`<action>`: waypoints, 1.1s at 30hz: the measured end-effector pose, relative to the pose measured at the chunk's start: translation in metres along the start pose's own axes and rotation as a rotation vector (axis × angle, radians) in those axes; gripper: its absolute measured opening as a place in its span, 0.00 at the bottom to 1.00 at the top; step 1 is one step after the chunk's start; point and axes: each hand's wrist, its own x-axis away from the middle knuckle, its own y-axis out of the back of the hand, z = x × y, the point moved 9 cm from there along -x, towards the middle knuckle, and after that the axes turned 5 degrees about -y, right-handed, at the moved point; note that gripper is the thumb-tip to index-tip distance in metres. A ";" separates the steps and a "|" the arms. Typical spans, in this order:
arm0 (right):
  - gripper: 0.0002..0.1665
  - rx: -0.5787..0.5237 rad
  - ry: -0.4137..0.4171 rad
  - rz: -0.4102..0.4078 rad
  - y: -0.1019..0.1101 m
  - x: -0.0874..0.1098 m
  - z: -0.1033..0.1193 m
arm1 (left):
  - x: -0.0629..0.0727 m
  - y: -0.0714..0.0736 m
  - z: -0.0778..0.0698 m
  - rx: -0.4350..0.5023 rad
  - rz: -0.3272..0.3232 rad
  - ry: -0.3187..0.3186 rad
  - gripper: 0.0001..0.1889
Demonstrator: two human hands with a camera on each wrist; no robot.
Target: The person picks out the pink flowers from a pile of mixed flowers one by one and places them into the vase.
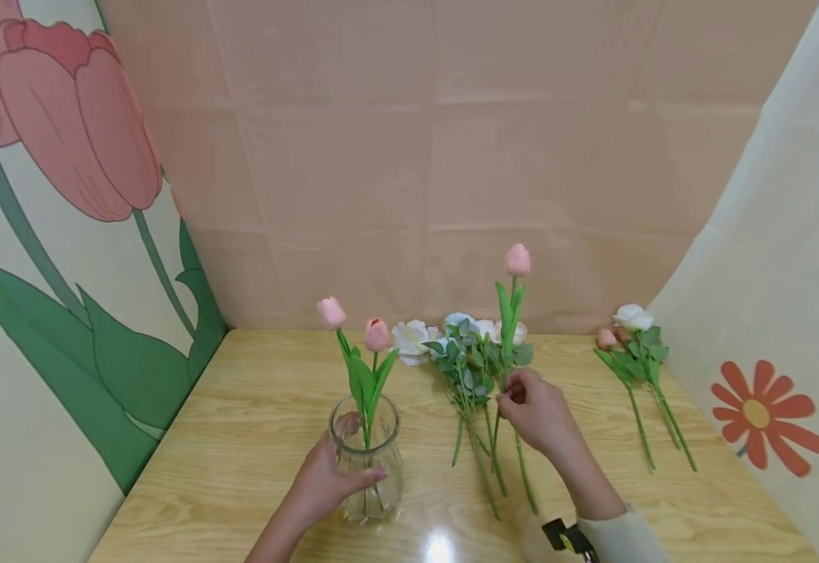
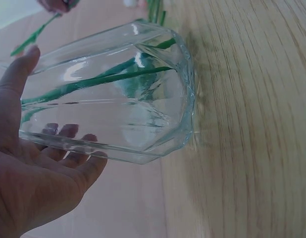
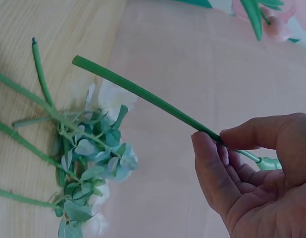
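Note:
My left hand (image 1: 325,478) grips a clear glass vase (image 1: 389,478) from its left side, thumb across the front and fingers behind. Inside the vase stand two pink tulips (image 1: 377,335), their green stems (image 2: 103,79) showing through the glass in the left wrist view. Over the flower pile, my right hand (image 1: 537,408) pinches the stem of another pink tulip (image 1: 518,260) between thumb and fingers. This tulip is upright, its bloom above the hand. In the right wrist view its bare stem (image 3: 143,93) runs out past the fingertips.
Behind and below the right hand lies a pile of white and pale blue flowers with green leaves (image 1: 467,367). Further right on the wooden table (image 1: 254,407) lie a white rose (image 1: 633,317) and a pink tulip (image 1: 607,338). A pinkish cloth (image 1: 395,172) hangs at the back.

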 end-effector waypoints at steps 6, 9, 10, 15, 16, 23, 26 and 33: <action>0.08 -0.013 0.047 -0.006 0.000 0.004 0.013 | 0.000 0.000 0.000 -0.002 0.003 -0.005 0.48; 0.07 -0.023 0.067 -0.009 0.000 0.006 0.019 | 0.000 -0.001 -0.001 0.002 0.006 -0.007 0.47; 0.07 -0.028 0.071 -0.007 -0.001 0.006 0.021 | 0.000 -0.001 -0.001 0.003 0.006 -0.007 0.47; 0.07 -0.051 0.078 0.014 -0.004 0.008 0.026 | -0.001 -0.001 -0.001 -0.001 0.011 -0.003 0.47; 0.07 -0.052 0.079 0.017 -0.005 0.008 0.027 | -0.001 -0.001 -0.001 0.000 0.013 -0.002 0.47; 0.07 -0.072 0.098 0.027 -0.006 0.011 0.036 | -0.001 -0.001 -0.001 0.002 0.012 -0.006 0.46; 0.07 -0.090 0.107 0.033 -0.006 0.014 0.042 | -0.001 -0.001 -0.001 0.000 0.011 -0.001 0.45; 0.06 -0.109 0.159 0.020 -0.005 0.018 0.055 | -0.001 -0.001 0.000 -0.005 0.009 -0.002 0.46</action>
